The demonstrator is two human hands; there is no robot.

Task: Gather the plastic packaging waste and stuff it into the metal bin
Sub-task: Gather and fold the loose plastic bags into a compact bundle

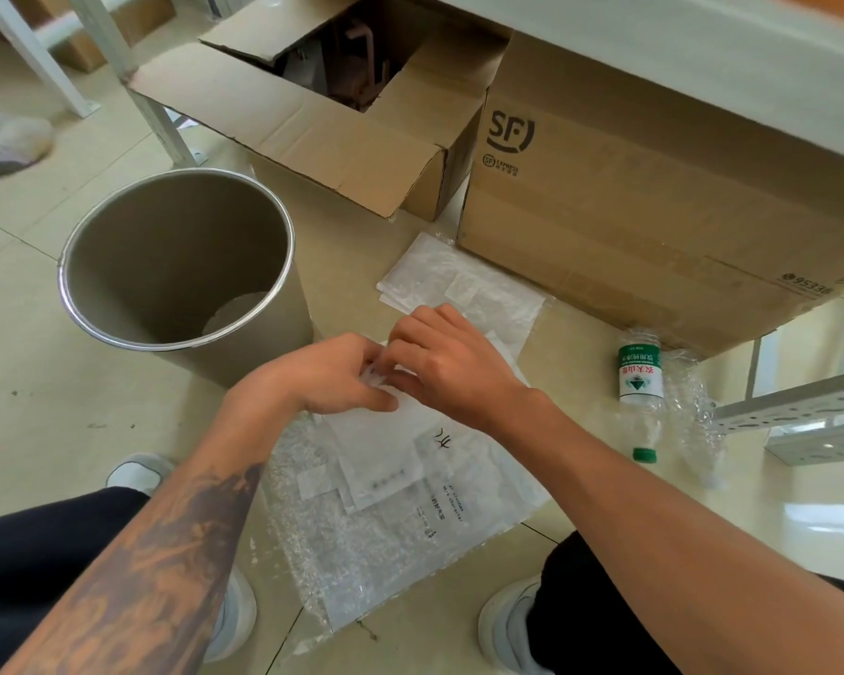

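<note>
Head view showed both hands meeting over the plastic bags (400,484) spread on the tiled floor (35,397), between the person's shoes. The left hand (327,372) and right hand (451,355) had their fingers curled and pinched together on a crumpled edge of clear film; how firm that hold was could not be told. The metal bin (176,255) stood just to the left, a smooth, shiny-rimmed cylinder, open-topped and almost empty, with only a pale scrap at its bottom. A second flat bag (464,285) lay further off against the cardboard box (654,187).

The film looked thin, slick and crinkly, partly bubbled, so it would likely slide apart when lifted, and a loose sheet could slip from the pinch. Springy plastic might also puff back out of the bin unless pressed down. The crushed bottle (640,382) and bubble wrap (693,406) to the right could easily be overlooked.
</note>
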